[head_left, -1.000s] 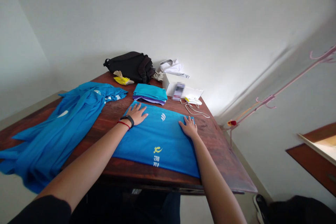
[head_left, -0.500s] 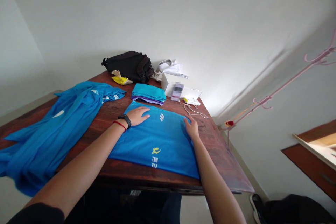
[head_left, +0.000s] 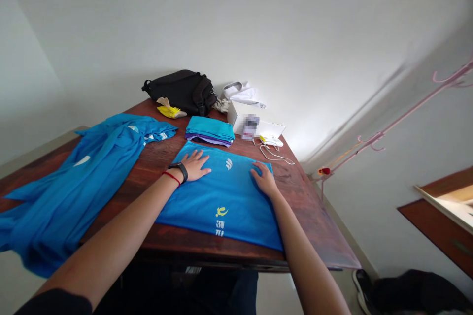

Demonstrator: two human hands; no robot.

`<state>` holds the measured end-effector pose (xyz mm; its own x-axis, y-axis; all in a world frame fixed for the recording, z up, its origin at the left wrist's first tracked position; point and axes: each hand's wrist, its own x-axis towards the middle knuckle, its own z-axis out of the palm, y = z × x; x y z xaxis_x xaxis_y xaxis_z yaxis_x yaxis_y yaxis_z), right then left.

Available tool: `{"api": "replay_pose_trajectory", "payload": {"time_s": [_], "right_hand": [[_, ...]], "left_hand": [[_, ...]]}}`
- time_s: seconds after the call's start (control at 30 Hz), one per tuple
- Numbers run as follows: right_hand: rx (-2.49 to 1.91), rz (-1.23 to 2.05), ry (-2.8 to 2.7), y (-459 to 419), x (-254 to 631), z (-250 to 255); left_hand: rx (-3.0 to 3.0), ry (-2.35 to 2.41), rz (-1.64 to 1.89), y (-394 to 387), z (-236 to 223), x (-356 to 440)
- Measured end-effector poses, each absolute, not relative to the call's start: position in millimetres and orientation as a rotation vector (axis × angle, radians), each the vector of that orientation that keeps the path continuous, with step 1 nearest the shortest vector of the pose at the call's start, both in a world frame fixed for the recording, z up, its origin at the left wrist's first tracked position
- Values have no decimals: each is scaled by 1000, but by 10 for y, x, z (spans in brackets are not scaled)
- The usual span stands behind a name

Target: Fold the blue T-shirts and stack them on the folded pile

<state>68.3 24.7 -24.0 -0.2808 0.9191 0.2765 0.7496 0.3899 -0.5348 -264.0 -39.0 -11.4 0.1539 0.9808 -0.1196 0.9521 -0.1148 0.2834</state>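
A blue shirt [head_left: 225,192] lies folded into a flat, roughly square shape at the front of the table, with a white logo and a yellow-and-white print on it. On its upper left part rests my left hand [head_left: 194,165], fingers spread, a black band on the wrist. My right hand [head_left: 264,178] lies on the upper right part with its fingers stretched out. Just behind the shirt sits a stack of folded clothes [head_left: 210,128], turquoise on top and purple below. To the left, another blue garment [head_left: 84,172] is spread loosely and hangs over the table's front edge.
On the wooden table [head_left: 306,221], a black bag [head_left: 177,91] and a yellow packet [head_left: 169,110] stand at the back. Right of them are a white box [head_left: 236,117], a white cloth bag [head_left: 244,93] and a white cable [head_left: 275,157]. A pink rack [head_left: 406,113] stands at the right.
My left hand has spread its fingers and flattened on the shirt. My right hand has shifted slightly left, inward from the shirt's right edge. The shirt stays in place.
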Motion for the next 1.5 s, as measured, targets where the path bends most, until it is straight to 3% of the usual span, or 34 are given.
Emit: {"api": "replay_pose_trajectory", "payload": {"time_s": [0.57, 0.8, 1.0, 1.5], "right_hand": [[-1529, 229, -2263, 111, 640, -244], [-1310, 194, -2393, -931, 1169, -37], [-1103, 133, -2469, -1851, 1746, -206], [-1139, -31, -2217, -2112, 1913, -227]], "left_hand": [[2163, 1954, 137, -520, -156, -2570], [2533, 1827, 441, -1775, -321, -3151], [2628, 1777, 525, -2713, -404, -3710], [2568, 1903, 939, -2643, -438, -3639]]}}
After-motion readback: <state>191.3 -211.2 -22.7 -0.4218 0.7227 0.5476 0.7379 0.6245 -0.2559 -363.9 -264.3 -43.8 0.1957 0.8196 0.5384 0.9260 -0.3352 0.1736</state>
